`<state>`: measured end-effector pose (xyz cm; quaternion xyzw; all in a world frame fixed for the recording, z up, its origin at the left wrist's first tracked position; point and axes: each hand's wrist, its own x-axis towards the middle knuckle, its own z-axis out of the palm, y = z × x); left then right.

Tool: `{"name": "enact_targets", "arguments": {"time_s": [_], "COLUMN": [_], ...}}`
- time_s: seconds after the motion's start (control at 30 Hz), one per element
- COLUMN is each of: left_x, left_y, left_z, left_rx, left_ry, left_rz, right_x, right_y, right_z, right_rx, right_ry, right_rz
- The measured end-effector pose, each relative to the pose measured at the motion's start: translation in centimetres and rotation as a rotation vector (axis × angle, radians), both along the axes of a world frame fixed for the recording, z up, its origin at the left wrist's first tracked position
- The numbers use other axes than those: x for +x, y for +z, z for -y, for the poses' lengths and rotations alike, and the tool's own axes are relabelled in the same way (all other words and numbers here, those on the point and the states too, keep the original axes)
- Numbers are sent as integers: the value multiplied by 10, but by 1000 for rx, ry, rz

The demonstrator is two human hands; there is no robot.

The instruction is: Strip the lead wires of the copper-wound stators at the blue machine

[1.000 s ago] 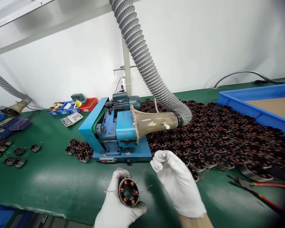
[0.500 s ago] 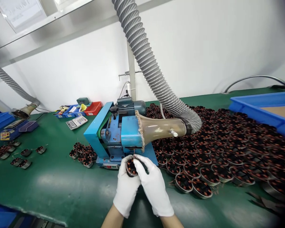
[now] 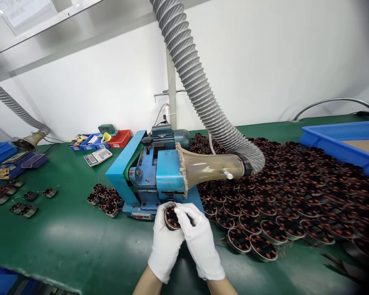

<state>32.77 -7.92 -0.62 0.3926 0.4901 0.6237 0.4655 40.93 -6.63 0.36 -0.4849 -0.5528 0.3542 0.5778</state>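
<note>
Both my hands wear white gloves and meet in front of the blue machine (image 3: pixel 172 168). In my left hand (image 3: pixel 165 246) sits a motor stator (image 3: pixel 172 219), a round metal ring with a dark core and copper windings, its open face tilted up towards me. My right hand (image 3: pixel 198 237) has its thumb and forefinger pinched at the stator's upper edge, around a thin wire lead that is mostly hidden by the fingertips. The stator is just below the narrow slot in the machine's front cover, apart from it.
Many similar stators (image 3: pixel 263 250) crowd the green bench (image 3: pixel 80 246) on the right; a small cluster (image 3: pixel 111 209) lies left of the machine. A grey hose (image 3: pixel 199 78) joins the machine's funnel (image 3: pixel 209 166). A calculator (image 3: pixel 97 157), a red bin (image 3: pixel 119 138) and a blue tray (image 3: pixel 332 143) stand further back.
My hands and the stator have drawn slightly down, away from the machine's slot. The wire that stuck up towards the slot now shows less. The whole view has shifted a little.
</note>
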Motion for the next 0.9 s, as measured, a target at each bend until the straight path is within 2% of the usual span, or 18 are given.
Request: {"name": "enact_targets", "arguments": {"time_s": [0.13,0.27,0.33,0.47,0.6,0.9], "left_x": [-15,-29,-29,-21,-13,-10], "left_y": [-5,-9,-9,-7,-6,-7], "left_z": [28,43,38,11,-12,-21], "left_rx": [-25,78,65,-15,23,3], "left_ry": [-73,-111,-79,-48,-59,-49], "left_rz": [-53,-213,-256,-204,-164,-131], "right_x": [2,0,-3,-9,-9,-8], "right_y": [0,3,5,7,6,9], "right_z": [23,38,35,14,-6,-10], "right_rx": [75,119,67,-58,-65,-98], "right_ry": [1,-30,-44,-9,-17,-32], "right_rz": [36,149,175,97,46,24]}}
